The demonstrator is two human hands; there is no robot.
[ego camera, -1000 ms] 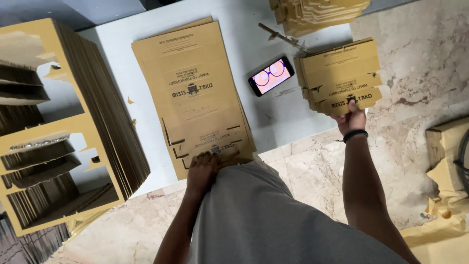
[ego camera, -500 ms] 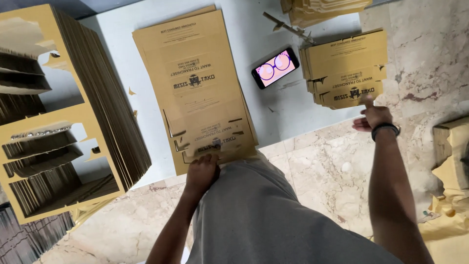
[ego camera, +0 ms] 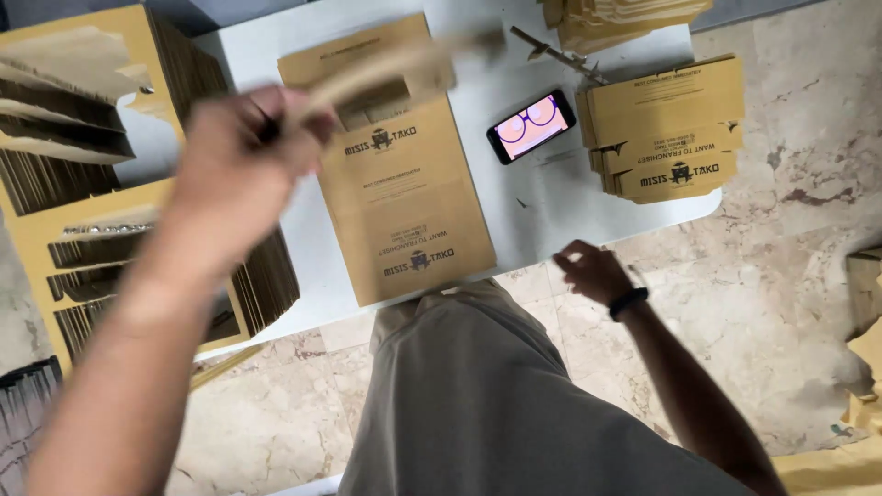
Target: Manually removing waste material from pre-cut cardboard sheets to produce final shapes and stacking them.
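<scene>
The left hand (ego camera: pixel 241 152) pinches a blurred cardboard flat (ego camera: pixel 404 69), raised above the stack (ego camera: pixel 404 197) on the counter (ego camera: pixel 551 193). The right hand (ego camera: pixel 593 271), fingers loosely curled and empty, hangs right of that stack, below the phone (ego camera: pixel 531 126).

Matt brown cardboard, blurred, in the left hand (ego camera: pixel 241 156). More matt brown cardboard in the flat sheets (ego camera: pixel 404 184) and the small stack (ego camera: pixel 666 129). Smooth, dull white on the table (ego camera: pixel 551 207). Glossy glass on the phone (ego camera: pixel 531 126). Polished, veined stone on the floor (ego camera: pixel 790 230). Soft grey cloth on the shirt (ego camera: pixel 478 404). Matt black on the wristband (ego camera: pixel 628 302).
</scene>
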